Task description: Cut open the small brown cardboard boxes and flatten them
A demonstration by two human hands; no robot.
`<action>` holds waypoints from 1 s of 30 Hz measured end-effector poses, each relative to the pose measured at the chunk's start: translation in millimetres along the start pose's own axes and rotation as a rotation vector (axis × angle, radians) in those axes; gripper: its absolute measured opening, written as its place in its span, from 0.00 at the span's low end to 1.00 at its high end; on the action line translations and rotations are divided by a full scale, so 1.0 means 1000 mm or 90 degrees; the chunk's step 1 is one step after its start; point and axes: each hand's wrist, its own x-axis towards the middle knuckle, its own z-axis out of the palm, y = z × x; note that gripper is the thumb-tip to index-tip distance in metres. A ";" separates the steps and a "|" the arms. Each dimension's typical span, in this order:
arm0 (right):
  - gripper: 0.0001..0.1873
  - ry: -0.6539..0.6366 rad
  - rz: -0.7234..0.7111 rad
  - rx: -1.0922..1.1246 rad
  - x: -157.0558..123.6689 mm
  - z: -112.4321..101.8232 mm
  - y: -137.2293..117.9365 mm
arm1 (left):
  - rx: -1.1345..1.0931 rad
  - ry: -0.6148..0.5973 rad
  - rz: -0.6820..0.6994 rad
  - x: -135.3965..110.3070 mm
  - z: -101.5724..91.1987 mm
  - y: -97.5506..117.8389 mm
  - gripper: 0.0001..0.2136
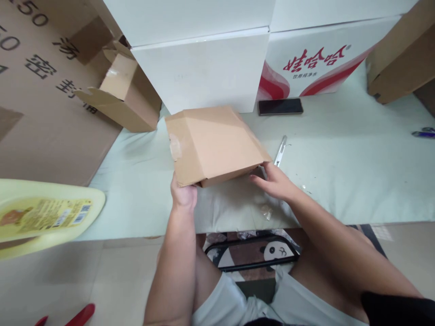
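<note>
A flat brown cardboard box [212, 142] lies tilted on the pale green cloth [340, 181] in front of me, with a patch of clear tape on its left face. My left hand [183, 194] grips the box's near left corner, fingers hidden under it. At the box's near right corner my right hand [275, 181] touches the underside, fingers curled in toward it. A small utility knife [280, 151] lies on the cloth just beyond my right hand.
White cartons [204, 68] and one with red print [312, 63] stand behind the box. A black phone [280, 106] lies at their foot. An open brown box [120, 93] and big cartons [37, 90] are left; a yellow bottle [41, 217] is near left.
</note>
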 end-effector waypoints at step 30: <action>0.23 0.277 0.072 0.159 0.000 -0.003 -0.011 | 0.078 -0.046 0.176 -0.004 0.005 0.017 0.21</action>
